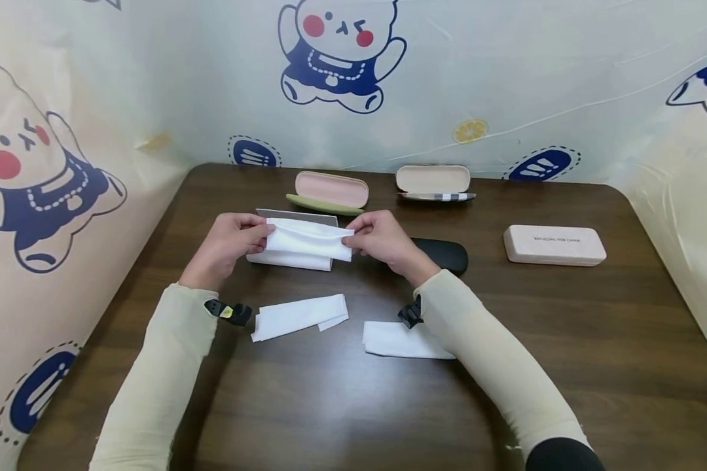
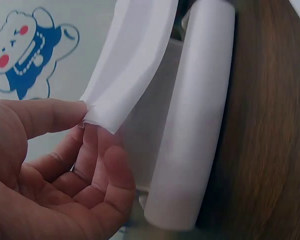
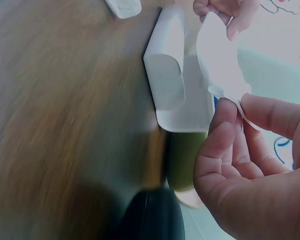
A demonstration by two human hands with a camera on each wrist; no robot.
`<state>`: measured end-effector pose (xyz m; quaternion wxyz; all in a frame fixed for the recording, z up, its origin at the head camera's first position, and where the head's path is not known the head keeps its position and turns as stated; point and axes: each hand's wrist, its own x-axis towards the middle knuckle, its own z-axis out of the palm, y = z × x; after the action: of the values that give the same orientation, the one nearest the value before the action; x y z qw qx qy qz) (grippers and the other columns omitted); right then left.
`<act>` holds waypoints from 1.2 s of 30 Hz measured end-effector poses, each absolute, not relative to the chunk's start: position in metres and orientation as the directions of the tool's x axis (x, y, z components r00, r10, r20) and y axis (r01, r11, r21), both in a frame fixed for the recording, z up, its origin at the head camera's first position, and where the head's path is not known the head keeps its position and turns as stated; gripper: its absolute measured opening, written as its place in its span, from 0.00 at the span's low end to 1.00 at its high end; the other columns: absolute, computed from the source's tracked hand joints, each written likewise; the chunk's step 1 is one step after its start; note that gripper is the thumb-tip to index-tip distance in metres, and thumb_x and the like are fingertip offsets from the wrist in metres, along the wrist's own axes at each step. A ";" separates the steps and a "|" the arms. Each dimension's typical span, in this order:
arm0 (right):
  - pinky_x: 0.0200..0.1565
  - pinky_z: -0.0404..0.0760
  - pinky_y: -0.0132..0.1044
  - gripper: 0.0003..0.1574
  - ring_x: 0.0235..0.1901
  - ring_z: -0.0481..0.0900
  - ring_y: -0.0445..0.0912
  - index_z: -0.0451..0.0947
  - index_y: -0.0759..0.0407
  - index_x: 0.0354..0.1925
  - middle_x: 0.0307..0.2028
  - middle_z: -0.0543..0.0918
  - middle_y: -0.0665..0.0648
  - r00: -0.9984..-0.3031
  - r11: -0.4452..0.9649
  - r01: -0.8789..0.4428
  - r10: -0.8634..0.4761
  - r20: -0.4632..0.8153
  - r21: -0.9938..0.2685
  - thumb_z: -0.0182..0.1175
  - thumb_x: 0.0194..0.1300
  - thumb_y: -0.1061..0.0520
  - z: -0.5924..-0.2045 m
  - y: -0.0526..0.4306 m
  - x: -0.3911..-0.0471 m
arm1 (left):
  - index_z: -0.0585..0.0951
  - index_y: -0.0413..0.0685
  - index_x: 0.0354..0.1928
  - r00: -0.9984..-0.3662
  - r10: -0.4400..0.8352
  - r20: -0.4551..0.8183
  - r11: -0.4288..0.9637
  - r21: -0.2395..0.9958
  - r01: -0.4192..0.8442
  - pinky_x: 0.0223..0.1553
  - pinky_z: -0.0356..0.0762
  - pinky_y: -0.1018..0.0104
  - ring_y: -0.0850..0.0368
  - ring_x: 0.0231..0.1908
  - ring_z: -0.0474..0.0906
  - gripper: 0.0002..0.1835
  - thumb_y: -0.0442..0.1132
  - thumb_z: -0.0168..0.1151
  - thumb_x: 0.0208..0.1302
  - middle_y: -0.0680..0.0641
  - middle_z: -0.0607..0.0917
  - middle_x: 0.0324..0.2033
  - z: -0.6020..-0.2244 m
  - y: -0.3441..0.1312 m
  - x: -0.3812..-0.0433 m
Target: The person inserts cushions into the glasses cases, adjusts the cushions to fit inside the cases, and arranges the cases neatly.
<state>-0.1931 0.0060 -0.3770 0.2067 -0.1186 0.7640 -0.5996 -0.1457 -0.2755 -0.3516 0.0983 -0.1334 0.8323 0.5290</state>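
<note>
A folded white cloth (image 1: 309,241) is stretched between both hands, above an open white glasses case (image 1: 289,261). My left hand (image 1: 224,245) pinches its left end between thumb and fingers, as the left wrist view shows close up. At the other end, my right hand (image 1: 385,242) pinches the cloth (image 3: 220,55) with thumb and fingertips. The case's raised lid (image 1: 297,214) shows behind the cloth, and most of its inside is hidden in the head view. Nearer on the table lie two more folded white cloths, one on the left (image 1: 300,315) and one (image 1: 403,340) partly under my right forearm.
Behind the hands stand an open green glasses case with pink lining (image 1: 332,190) and an open checked one with cream lining (image 1: 433,182). A black case (image 1: 444,255) sits beside my right wrist. Farther right is a closed white case (image 1: 556,246) on the brown table (image 1: 624,327).
</note>
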 end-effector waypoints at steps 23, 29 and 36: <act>0.33 0.77 0.36 0.07 0.32 0.79 0.47 0.84 0.60 0.40 0.32 0.83 0.55 -0.932 0.449 -0.096 -0.354 -0.078 -0.888 0.70 0.64 0.59 -0.385 -0.040 -0.197 | 0.76 0.35 0.60 -0.939 -0.179 -0.294 0.473 0.811 -0.344 0.55 0.75 0.51 0.42 0.48 0.75 0.22 0.44 0.61 0.74 0.36 0.76 0.55 -0.363 -0.308 -0.158; 0.35 0.78 0.36 0.08 0.33 0.80 0.46 0.85 0.61 0.40 0.31 0.84 0.54 -0.927 0.468 -0.123 -0.368 -0.067 -0.875 0.70 0.63 0.59 -0.388 -0.043 -0.196 | 0.76 0.35 0.60 -0.936 -0.172 -0.306 0.494 0.795 -0.351 0.53 0.74 0.50 0.42 0.48 0.72 0.20 0.42 0.60 0.74 0.36 0.74 0.55 -0.369 -0.311 -0.160; 0.36 0.78 0.36 0.08 0.32 0.80 0.46 0.85 0.61 0.40 0.30 0.84 0.54 -0.928 0.495 -0.144 -0.369 -0.057 -0.857 0.71 0.62 0.59 -0.391 -0.043 -0.199 | 0.79 0.38 0.58 -0.941 -0.186 -0.284 0.544 0.768 -0.339 0.49 0.71 0.53 0.42 0.49 0.68 0.19 0.43 0.62 0.73 0.37 0.75 0.54 -0.376 -0.309 -0.163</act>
<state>-0.1986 -0.0431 -0.3909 0.1172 -0.1496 0.8567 -0.4795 -0.1625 -0.3094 -0.3763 0.0848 -0.1501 0.8744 0.4535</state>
